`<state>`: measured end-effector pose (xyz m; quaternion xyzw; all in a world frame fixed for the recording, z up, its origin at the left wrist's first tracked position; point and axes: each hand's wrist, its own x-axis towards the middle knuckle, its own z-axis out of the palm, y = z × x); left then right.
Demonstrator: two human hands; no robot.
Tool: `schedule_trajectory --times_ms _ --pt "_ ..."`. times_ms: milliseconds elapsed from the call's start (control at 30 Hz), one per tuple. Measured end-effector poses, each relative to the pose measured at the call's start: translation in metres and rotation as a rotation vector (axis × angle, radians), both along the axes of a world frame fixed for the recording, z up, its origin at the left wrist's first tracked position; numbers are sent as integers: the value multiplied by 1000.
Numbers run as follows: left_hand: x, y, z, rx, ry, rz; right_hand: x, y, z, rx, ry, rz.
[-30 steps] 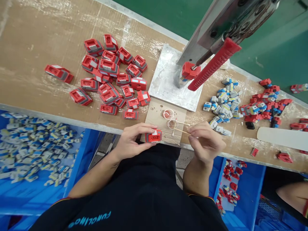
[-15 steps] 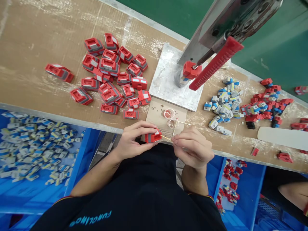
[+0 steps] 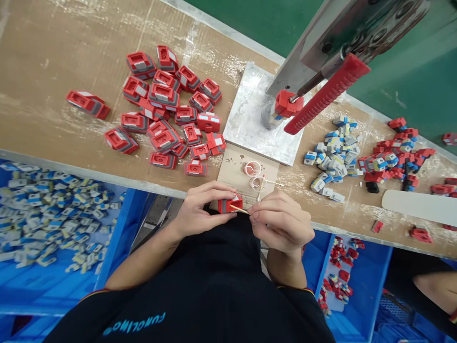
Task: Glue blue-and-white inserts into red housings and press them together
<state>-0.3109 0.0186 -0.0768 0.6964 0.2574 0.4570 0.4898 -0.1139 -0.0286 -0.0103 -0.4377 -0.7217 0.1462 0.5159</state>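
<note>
Between the thumb and fingers of my left hand (image 3: 203,207) is a red and grey plastic toy part (image 3: 225,205), hollow side facing up. My right hand (image 3: 282,219) pinches a thin wooden stick (image 3: 240,209), whose far end lies at the hollow of the toy part. Whether its tip touches the inside is too small to tell. Just beyond my hands, a small clear cup (image 3: 252,168) with reddish content stands on a piece of cardboard (image 3: 230,166). Its round lid (image 3: 256,183) sits beside it, with cotton swabs (image 3: 273,182) lying across.
A press with a red handle (image 3: 328,95) stands on a metal plate (image 3: 246,109). Many red toy parts (image 3: 164,95) lie left; white-blue parts (image 3: 333,157) and red assemblies (image 3: 396,152) lie right. Blue bins (image 3: 123,233) flank my body. Another person's arm (image 3: 437,290) shows at far right.
My right hand has moved left, bringing the stick's end from the toy part's right edge over its hollow. The toy part has shifted slightly right in view.
</note>
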Motion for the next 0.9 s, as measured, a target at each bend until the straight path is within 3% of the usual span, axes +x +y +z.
schedule_trajectory --times_ms 267,600,733,900 --pt "-3 1 2 28 23 5 11 -2 5 1 -117 -65" --pt "0 0 0 -2 -11 -4 0 -1 1 -8 8 49" --pt "-1 0 -3 -37 -31 8 10 -4 -3 11 81 -40" --pt "-4 0 -7 -150 -111 -27 49 -15 -11 26 119 -265"
